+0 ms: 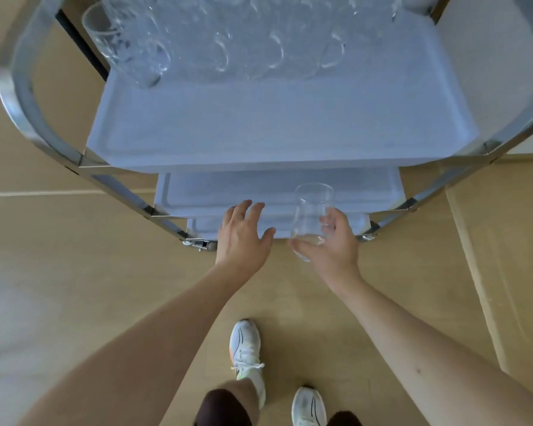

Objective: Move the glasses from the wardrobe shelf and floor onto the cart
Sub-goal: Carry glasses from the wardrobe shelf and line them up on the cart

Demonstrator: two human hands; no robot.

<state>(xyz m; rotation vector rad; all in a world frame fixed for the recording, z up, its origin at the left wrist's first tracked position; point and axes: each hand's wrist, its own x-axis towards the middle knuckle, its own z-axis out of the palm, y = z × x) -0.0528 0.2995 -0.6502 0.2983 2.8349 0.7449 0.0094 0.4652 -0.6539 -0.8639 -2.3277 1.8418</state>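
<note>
Glass [313, 216] is gripped low on its body in the right hand [330, 241], fingers and thumb curled round its base, mouth up and tipped slightly away from the person. It sits in the air in front of the cart's lower shelves [277, 192], not yet resting on any surface. The left hand [243, 235] is just beside it, on the inner side, fingers spread and relaxed, holding nothing; whether the fingertips touch the shelf edge beyond them cannot be told.

Up and beyond both hands is the cart [37, 118], a steel-framed trolley with pale trays. Its top tray [274, 133] already carries a group of glasses [222, 41] crowded along the far side; they are blurred and partly cut off by the frame, so a count is not possible. The near part of that tray, closest to the hands, shows no glass on it. The lower trays, just beyond the hands, show only their near edges.

Assessment: the task is judged well under way. A good number of glasses are already loaded, and one more is in transit in the right hand. Remaining for this glass: set it down on a tray and release it. The wardrobe shelf is out of view, and the visible floor [74, 272] beneath the hands shows only the person's shoes [246, 345], so how many glasses are left to fetch cannot be determined.
</note>
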